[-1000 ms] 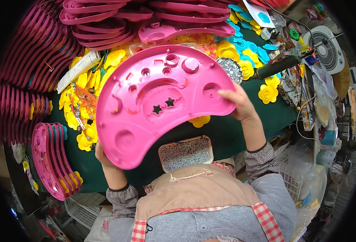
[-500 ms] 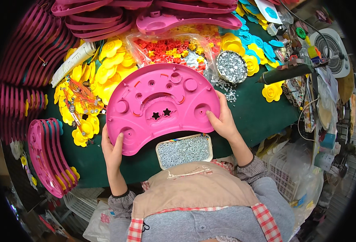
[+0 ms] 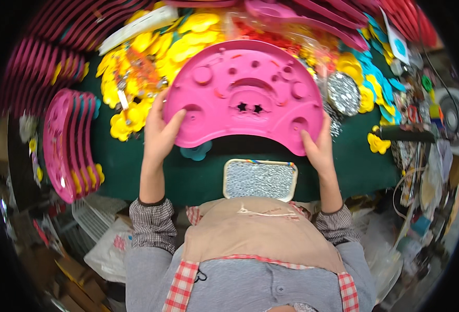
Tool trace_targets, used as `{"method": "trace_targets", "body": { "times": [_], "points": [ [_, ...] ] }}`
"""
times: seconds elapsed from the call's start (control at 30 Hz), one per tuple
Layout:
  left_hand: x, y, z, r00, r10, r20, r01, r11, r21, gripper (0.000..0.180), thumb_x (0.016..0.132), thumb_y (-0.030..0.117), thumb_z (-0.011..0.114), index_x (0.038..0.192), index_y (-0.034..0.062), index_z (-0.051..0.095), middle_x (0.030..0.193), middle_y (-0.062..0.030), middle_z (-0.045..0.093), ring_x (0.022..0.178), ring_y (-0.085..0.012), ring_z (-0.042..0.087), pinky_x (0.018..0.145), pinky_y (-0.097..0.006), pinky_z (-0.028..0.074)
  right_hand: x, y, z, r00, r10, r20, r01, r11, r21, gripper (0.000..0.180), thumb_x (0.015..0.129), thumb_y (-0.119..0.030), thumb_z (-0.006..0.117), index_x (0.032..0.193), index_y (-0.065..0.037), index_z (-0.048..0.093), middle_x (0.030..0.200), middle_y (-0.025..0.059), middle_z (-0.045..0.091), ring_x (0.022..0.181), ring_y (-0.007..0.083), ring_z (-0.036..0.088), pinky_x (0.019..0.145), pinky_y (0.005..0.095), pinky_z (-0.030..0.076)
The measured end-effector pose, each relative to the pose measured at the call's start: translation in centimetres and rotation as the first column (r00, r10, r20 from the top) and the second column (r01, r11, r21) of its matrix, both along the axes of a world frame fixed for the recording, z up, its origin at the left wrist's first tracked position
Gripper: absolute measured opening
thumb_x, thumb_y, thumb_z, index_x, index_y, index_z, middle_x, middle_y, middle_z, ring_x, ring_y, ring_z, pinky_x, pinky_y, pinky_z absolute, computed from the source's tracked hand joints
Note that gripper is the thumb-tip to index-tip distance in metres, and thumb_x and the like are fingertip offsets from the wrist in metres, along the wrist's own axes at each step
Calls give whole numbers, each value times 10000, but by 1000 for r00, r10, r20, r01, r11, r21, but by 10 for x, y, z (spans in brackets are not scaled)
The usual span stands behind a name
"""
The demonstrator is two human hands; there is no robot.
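Note:
Both hands hold a pink crescent-shaped plastic shell [image 3: 216,125] tilted above the green table, its hollow inner side with posts, rings and two star-shaped holes in view. My left hand [image 3: 162,127] is closed on its left end, thumb on the inner face and fingers behind. At the other end, my right hand [image 3: 320,148] pinches the edge the same way. A teal flower-shaped piece [image 3: 195,151] peeks out below the shell by my left hand. Nearer my body lies a cream-rimmed tray [image 3: 226,179] of small silvery hardware.
Stacked pink shells [image 3: 58,151] stand at the left, more along the back. Yellow flower pieces [image 3: 128,119] with wired parts lie behind my left hand. A round container [image 3: 344,93] of small shiny pieces sits at back right, near a dark cylindrical tool [image 3: 407,133].
The shell and both hands have moved away from my body, and the shell is tilted differently. The teal flower piece has come into sight below it. The whole view has shifted.

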State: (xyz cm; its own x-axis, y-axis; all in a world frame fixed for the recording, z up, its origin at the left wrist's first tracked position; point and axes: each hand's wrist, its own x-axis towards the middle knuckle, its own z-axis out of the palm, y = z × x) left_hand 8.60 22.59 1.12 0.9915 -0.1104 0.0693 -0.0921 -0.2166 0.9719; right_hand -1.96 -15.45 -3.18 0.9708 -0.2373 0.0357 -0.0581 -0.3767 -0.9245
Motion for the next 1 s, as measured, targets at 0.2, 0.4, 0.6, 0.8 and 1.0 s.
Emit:
{"method": "trace_targets", "body": {
  "times": [0.2,0.4,0.6,0.8,1.0],
  "points": [
    [-53,6,-5,993,98,-74,-98,995,-5,534,945,-37,677,1459,-60,532,1339,-160,693,1218,-189,675,1057,-339,529,-13,1,13,993,72,-92,-75,997,-34,715,957,18,655,1589,22,319,1451,211,562,1310,273,609,1114,383,475],
    [-79,12,-33,975,163,-148,-173,983,-58,523,950,12,702,1444,-40,540,1283,-158,731,1177,-191,708,1015,-332,554,-13,2,24,979,143,-147,-153,987,-55,698,965,14,640,1588,19,326,1467,210,554,1328,272,591,1125,384,461],
    [-72,17,-23,983,106,-153,-96,993,70,488,947,45,710,1399,-27,541,1220,-190,760,1129,-239,756,955,-357,577,-14,1,25,977,169,-131,-178,982,-57,686,980,10,637,1589,24,322,1470,204,556,1323,273,589,1122,387,460],
    [-71,26,-22,992,49,-115,-28,984,178,503,970,108,695,1420,-8,501,1217,-214,755,1124,-306,763,950,-386,578,-15,2,20,980,172,-97,-177,983,-43,679,989,3,639,1590,23,323,1472,202,555,1323,264,587,1119,385,462],
    [-69,30,-27,995,21,-97,-5,987,159,504,982,117,685,1423,-5,476,1227,-208,731,1145,-311,743,972,-393,565,-17,6,15,981,193,-26,-194,980,-38,683,989,-2,645,1588,32,319,1459,222,569,1309,288,614,1104,389,480]
  ]
}}
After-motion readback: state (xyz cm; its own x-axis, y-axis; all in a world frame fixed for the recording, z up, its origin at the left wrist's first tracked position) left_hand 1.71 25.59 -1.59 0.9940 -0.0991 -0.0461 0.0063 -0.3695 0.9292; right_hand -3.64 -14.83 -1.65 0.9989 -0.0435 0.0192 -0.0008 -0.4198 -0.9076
